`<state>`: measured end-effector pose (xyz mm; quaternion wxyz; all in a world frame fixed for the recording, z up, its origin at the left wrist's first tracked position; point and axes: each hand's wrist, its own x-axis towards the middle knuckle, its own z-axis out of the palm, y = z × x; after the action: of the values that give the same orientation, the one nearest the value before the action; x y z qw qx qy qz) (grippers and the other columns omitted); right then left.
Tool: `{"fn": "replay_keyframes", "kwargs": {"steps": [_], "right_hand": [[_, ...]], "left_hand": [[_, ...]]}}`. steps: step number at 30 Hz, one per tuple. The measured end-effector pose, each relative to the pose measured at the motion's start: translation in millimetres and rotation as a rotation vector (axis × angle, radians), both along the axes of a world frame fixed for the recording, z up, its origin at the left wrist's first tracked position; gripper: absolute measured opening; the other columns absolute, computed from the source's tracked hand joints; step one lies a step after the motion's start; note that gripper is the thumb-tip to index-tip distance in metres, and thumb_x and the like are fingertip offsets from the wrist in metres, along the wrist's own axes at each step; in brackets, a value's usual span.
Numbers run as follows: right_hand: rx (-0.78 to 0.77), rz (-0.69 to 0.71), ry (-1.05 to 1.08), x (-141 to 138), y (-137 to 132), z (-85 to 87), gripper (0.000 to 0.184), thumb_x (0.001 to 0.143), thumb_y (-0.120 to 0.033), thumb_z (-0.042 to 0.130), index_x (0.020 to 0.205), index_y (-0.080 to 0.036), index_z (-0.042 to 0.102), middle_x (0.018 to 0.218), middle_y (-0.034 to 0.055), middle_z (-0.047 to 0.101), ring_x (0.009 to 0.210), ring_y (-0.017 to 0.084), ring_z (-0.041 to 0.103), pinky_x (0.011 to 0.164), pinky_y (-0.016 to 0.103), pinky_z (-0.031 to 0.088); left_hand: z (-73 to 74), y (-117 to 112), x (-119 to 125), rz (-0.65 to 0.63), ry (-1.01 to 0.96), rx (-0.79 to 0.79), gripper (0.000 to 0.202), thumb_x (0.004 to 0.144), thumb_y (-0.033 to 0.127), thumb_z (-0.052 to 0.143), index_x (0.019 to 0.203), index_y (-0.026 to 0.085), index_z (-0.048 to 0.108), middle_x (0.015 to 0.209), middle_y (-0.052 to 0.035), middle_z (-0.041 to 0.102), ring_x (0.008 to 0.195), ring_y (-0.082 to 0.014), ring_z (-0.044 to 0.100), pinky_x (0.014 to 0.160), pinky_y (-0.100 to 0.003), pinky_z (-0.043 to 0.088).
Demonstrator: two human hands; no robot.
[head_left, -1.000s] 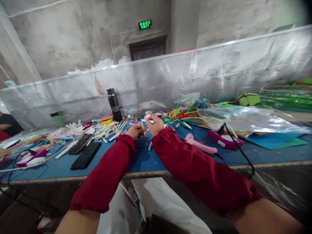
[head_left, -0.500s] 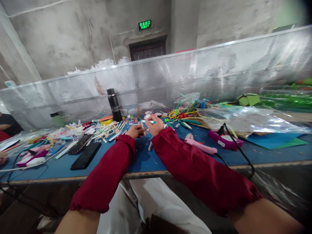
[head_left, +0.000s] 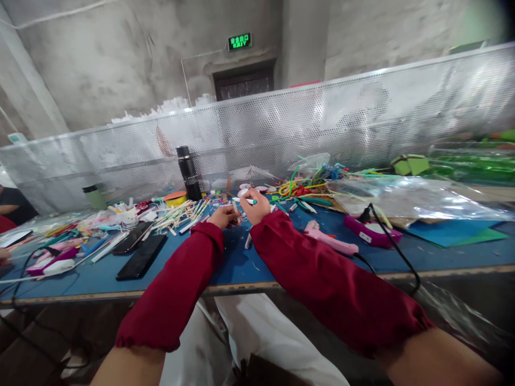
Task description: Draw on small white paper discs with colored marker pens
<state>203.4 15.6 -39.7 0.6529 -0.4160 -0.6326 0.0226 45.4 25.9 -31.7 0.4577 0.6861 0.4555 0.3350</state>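
Note:
My right hand (head_left: 257,208) is closed round a white marker pen (head_left: 249,201) with a green end, its tip pointing left. Just left of it, my left hand (head_left: 222,217) pinches a flat, pale wooden craft stick (head_left: 235,208) upright. The pen's tip is close to the top of the stick; I cannot tell if they touch. Below my right hand, a white pen-like piece (head_left: 248,241) lies on the blue tabletop (head_left: 237,262). To the left spreads a pile of craft sticks (head_left: 177,215). Both forearms wear dark red sleeve covers.
A black flask (head_left: 189,174) stands behind the sticks, beside a yellow ribbon roll (head_left: 175,200). Two phones, one a black phone (head_left: 141,257), lie left. Right are a pink glue gun (head_left: 332,240), a purple power strip (head_left: 372,231) with a cable, and plastic sheeting (head_left: 410,195). A person's hand (head_left: 4,256) shows far left.
My hands, the marker pen and the craft stick stay almost where they were. At the left edge, the other person's hand has shifted slightly out of view.

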Motion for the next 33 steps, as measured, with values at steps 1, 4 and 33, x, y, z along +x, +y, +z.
{"fn": "replay_keyframes", "kwargs": {"steps": [1, 4, 33], "right_hand": [[0.001, 0.0, -0.003, -0.1, -0.1, 0.1, 0.014, 0.082, -0.033, 0.056, 0.07, -0.026, 0.055, 0.072, -0.0016, 0.066, 0.071, 0.018, 0.061, 0.071, 0.03, 0.049], [0.01, -0.007, -0.003, -0.5, -0.7, 0.7, 0.014, 0.081, -0.032, 0.056, 0.069, -0.026, 0.054, 0.071, -0.0014, 0.065, 0.07, 0.018, 0.06, 0.071, 0.031, 0.049], [0.024, -0.071, 0.018, -0.9, 0.1, 1.6, 0.014, 0.082, -0.033, 0.055, 0.071, -0.025, 0.056, 0.072, 0.0003, 0.066, 0.071, 0.019, 0.06, 0.07, 0.03, 0.046]], "left_hand": [[-0.2, 0.3, -0.1, 0.0, -0.001, 0.0, 0.029, 0.08, 0.041, 0.081, 0.088, 0.016, 0.068, 0.084, -0.0035, 0.077, 0.071, -0.0144, 0.071, 0.056, -0.02, 0.043], [0.1, 0.0, -0.2, -0.008, 0.0, -0.006, 0.028, 0.08, 0.04, 0.081, 0.085, 0.017, 0.067, 0.083, -0.0033, 0.076, 0.071, -0.0142, 0.071, 0.056, -0.02, 0.042], [5.1, -7.5, 2.0, -0.026, -0.01, 0.012, 0.044, 0.07, 0.049, 0.089, 0.075, 0.015, 0.061, 0.067, -0.0018, 0.07, 0.062, -0.0127, 0.067, 0.053, -0.02, 0.04]]}}
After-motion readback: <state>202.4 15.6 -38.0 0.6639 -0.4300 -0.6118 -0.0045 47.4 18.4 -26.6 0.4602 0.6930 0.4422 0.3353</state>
